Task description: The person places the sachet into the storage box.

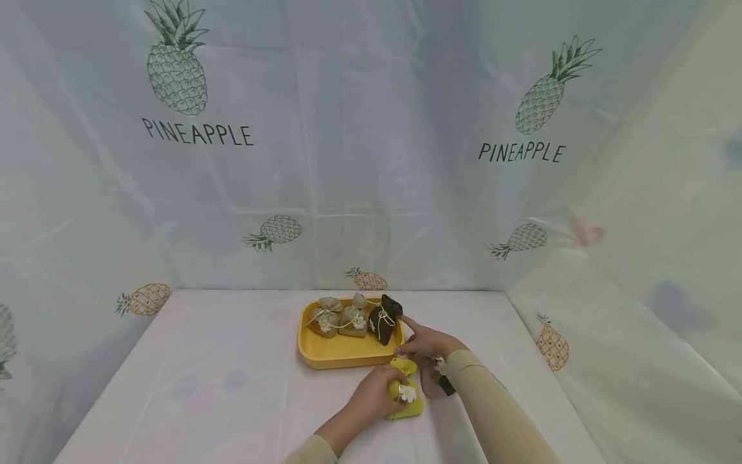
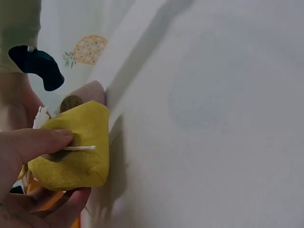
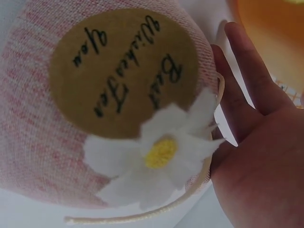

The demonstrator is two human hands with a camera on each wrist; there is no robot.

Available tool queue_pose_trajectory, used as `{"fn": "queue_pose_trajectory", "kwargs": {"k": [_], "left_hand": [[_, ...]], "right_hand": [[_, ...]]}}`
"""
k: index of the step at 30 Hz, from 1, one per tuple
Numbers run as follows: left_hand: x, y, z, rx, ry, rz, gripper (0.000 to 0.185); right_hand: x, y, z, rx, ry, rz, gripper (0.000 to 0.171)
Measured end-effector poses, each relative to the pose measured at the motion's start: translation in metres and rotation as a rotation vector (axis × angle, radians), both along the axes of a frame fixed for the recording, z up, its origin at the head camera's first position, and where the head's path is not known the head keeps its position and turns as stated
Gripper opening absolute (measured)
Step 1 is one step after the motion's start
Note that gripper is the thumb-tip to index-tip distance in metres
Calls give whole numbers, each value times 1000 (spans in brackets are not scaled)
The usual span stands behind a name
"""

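My left hand (image 1: 387,392) grips a small yellow cloth sachet (image 1: 407,394) with a white daisy, on the table in front of the yellow tray (image 1: 336,353). In the left wrist view its thumb (image 2: 45,141) presses the yellow sachet (image 2: 78,154) from above and the fingers curl under it. My right hand (image 1: 422,338) lies open at the tray's right front corner, one finger stretched toward a dark sachet (image 1: 385,318). A pink sachet (image 3: 42,137) with a round brown label (image 3: 121,66) and a white daisy (image 3: 161,152) lies under that wrist, beside the palm (image 3: 259,166).
Two tan sachets (image 1: 339,318) tied with cord sit at the back of the tray beside the dark one. A white cloth covers the table (image 1: 220,380). Pineapple-print sheets (image 1: 359,142) close off the back and both sides.
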State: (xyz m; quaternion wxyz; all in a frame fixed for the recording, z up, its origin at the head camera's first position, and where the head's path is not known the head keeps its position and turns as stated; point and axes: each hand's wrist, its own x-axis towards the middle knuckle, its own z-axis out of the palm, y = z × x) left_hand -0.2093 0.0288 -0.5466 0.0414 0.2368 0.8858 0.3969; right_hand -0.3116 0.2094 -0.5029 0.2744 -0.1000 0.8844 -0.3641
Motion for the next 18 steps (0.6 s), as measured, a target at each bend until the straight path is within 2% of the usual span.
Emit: {"fn": "queue_pose_trajectory", "kwargs": {"k": [5, 9, 12, 15, 18], "left_hand": [[4, -16, 12, -42, -4, -17, 35], [2, -29, 27, -46, -10, -12, 35], [0, -40, 39, -44, -19, 2, 35], [-3, -51, 51, -13, 2, 24, 36], [-9, -64, 60, 16, 64, 58, 37]], "right_hand": [[-1, 0, 0, 27, -13, 0, 95], [-2, 1, 1, 82, -6, 2, 90], [-3, 2, 2, 84, -4, 7, 88], [-2, 1, 2, 69, -8, -1, 90], [-2, 0, 2, 81, -20, -14, 93]]}}
